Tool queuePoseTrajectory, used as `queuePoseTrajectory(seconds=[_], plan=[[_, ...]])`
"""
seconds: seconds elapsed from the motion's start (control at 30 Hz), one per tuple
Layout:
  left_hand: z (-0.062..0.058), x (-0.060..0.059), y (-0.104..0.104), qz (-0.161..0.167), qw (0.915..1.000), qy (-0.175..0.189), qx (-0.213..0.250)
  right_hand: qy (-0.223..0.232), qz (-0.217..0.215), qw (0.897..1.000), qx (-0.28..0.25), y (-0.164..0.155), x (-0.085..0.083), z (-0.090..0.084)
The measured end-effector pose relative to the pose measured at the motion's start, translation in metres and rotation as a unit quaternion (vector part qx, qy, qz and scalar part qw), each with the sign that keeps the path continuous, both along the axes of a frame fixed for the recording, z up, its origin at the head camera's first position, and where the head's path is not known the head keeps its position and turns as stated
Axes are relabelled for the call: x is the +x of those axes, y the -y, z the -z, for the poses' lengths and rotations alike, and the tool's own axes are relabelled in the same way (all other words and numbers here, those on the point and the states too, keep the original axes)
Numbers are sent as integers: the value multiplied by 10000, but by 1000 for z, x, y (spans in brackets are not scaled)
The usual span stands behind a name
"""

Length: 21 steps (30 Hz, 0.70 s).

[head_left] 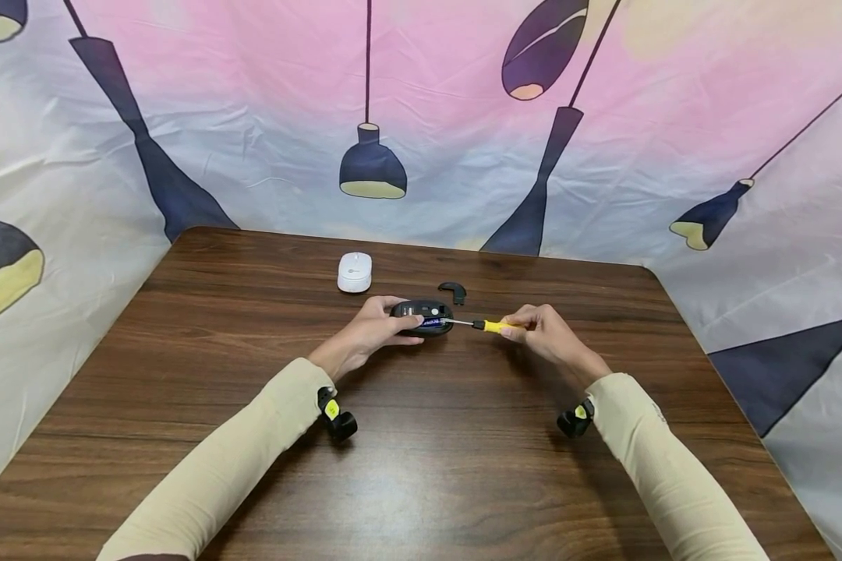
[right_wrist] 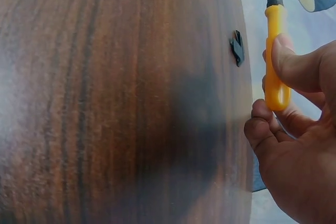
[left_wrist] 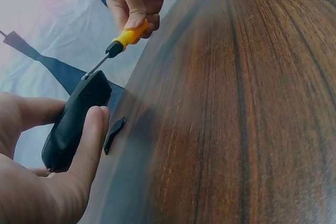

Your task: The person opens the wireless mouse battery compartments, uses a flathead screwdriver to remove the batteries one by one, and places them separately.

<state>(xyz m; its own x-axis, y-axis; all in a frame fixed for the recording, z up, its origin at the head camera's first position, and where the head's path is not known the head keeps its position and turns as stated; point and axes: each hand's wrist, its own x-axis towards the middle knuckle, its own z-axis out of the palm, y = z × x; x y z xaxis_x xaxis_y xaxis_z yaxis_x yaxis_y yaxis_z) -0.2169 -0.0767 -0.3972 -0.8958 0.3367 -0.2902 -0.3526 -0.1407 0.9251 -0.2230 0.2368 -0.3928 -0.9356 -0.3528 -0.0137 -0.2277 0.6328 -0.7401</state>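
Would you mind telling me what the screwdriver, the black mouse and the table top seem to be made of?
Screwdriver: glossy yellow handle, probably plastic, with a black collar and a thin bright shaft that looks like metal. Black mouse: matte black shell, likely moulded plastic. Table top: dark wood grain with a soft sheen, either wood or a wood-look laminate.

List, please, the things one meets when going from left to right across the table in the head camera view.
Left hand → upturned black computer mouse → small black curved plastic cover → yellow-handled screwdriver → right hand. The white computer mouse lies farther back, above the left hand, so it is left out.
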Motion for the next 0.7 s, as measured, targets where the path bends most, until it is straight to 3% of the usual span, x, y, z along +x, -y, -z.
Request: queuePoseTrajectory(seconds=[0.33,0.7], plan=[[-1,2,1,10,9999,100,45,311,-87,9989,-333,1,2,4],[-1,0,1,85,9994,192,272,768,97,9954,-559,1,0,8]])
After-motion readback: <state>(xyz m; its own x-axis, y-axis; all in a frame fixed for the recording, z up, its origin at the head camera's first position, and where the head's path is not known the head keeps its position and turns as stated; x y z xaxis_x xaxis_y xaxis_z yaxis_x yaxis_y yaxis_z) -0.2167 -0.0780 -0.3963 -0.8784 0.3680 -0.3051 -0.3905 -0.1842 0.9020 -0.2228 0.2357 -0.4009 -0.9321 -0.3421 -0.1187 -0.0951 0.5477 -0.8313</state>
